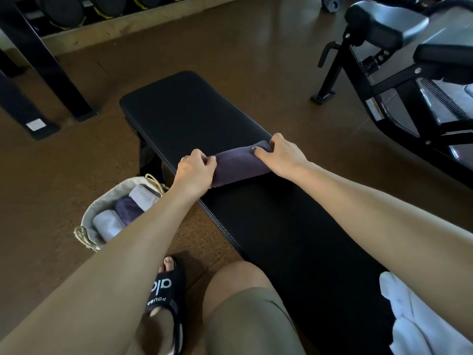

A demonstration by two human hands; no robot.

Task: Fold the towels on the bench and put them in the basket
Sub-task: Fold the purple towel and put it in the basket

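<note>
Head view: both hands work a dark purple towel (240, 163) that lies rolled into a short bundle across the black padded surface (194, 108), about midway along its length. The left hand (195, 170) grips the end of the towel nearest the basket, fingers curled over the top of the roll and thumb underneath; a ring shows on one finger. The right hand (281, 156) holds the towel's opposite end, thumb pressed flat on top and fingers bent down over the far edge. The towel rests on the surface and touches it along its whole underside.

On the floor beside the surface, on the left hand's side of the towel, stands a pale fabric basket (102, 208) with a rope handle. Inside it lie three rolled towels side by side: a white towel (108, 224) nearest the camera, a purple towel in the basket (128, 207) in the middle, and a second white towel (143, 194) farthest. The left forearm crosses over the basket's near rim.

Nearer the camera than the gripped towel, a loose white cloth (414, 319) lies bunched on the surface, under the right forearm. A foot in a black slide sandal (166, 290) rests on the brown floor (256, 47) below the basket. Gym equipment (399, 60) stands beyond the towel.
</note>
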